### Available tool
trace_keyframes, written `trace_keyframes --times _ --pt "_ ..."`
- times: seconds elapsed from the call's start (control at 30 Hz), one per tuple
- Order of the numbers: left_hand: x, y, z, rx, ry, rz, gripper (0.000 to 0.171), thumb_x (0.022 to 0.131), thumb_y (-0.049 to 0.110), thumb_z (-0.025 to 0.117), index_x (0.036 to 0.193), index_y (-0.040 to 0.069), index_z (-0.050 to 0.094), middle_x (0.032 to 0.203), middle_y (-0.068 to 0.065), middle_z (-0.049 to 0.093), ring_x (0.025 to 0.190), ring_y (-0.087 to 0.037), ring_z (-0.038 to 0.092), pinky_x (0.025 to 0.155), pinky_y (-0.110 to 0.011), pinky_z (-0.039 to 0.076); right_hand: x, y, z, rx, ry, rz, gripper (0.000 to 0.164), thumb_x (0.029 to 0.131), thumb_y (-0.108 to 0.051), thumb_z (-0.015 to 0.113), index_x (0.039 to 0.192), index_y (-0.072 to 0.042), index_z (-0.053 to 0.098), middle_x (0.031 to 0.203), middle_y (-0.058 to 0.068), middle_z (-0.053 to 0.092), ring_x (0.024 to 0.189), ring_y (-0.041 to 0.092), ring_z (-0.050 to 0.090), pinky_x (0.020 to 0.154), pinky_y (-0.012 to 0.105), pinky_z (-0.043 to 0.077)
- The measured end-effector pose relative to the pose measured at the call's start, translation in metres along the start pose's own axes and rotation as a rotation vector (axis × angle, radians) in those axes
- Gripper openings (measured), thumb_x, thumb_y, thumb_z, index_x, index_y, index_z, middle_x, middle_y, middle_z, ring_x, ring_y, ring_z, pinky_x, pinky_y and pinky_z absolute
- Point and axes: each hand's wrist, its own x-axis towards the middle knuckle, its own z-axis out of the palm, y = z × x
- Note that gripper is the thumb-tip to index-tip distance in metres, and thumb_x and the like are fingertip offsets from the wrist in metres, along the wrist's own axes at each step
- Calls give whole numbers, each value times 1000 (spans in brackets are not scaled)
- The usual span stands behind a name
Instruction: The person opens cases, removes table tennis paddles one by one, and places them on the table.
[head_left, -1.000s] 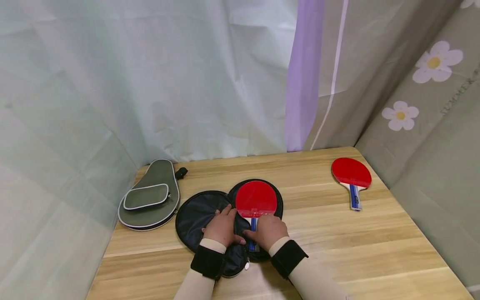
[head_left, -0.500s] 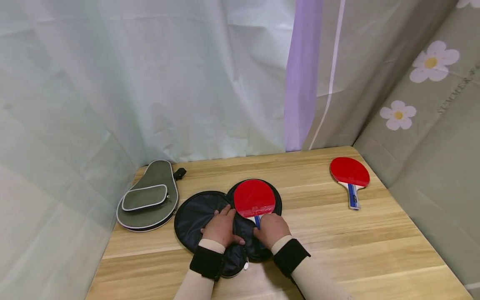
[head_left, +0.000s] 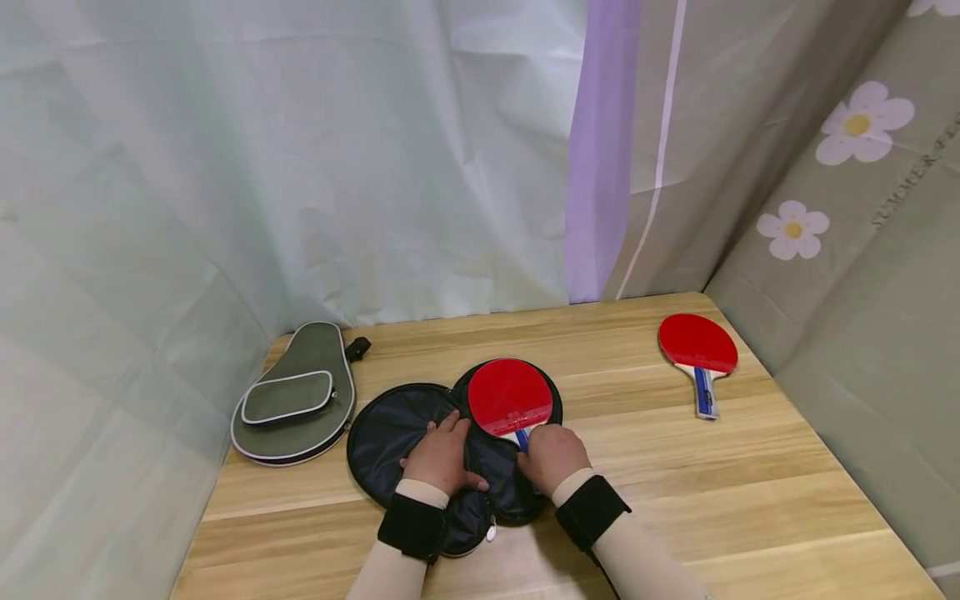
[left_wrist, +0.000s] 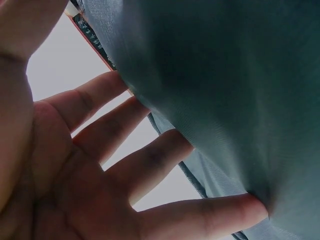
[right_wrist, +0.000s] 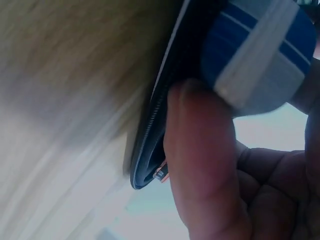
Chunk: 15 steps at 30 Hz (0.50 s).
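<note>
A black paddle case lies unfolded on the table, and a red table tennis paddle rests on its right half. My left hand rests on the left flap. In the left wrist view its fingers are spread and fairly straight against the dark fabric. My right hand grips the paddle's blue and white handle, mostly hiding it in the head view. The right wrist view shows the handle's butt end between finger and hand, close to the case's zipped edge.
A grey-green paddle case with a small front pocket lies at the table's left. A second red paddle lies at the far right, handle toward me. Curtains hang along the table's back and sides. A zipper pull hangs at the black case's near edge.
My right hand has moved a little to the right, swinging the paddle's handle that way, so the paddle now lies slanted. My left hand has stayed on the flap.
</note>
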Motion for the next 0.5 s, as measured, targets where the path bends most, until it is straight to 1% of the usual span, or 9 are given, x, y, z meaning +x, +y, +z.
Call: trace_keyframes --times 0.3,0.5 --pt "1 0 0 -2 -9 1 103 59 47 96 146 14 54 162 -12 45 144 -53 44 75 -89 39 -1 6 -10 16 -20 -2 33 83 -31 82 69 -4 69 64 6 66 56 20 56 58 37 55" --pt "1 -1 0 -12 -14 -4 102 59 46 97 146 15 53 162 -11 44 144 -53 43 77 -90 38 -3 14 -14 22 20 -8 33 80 -30 86 75 -2 69 67 9 67 57 23 61 59 38 57"
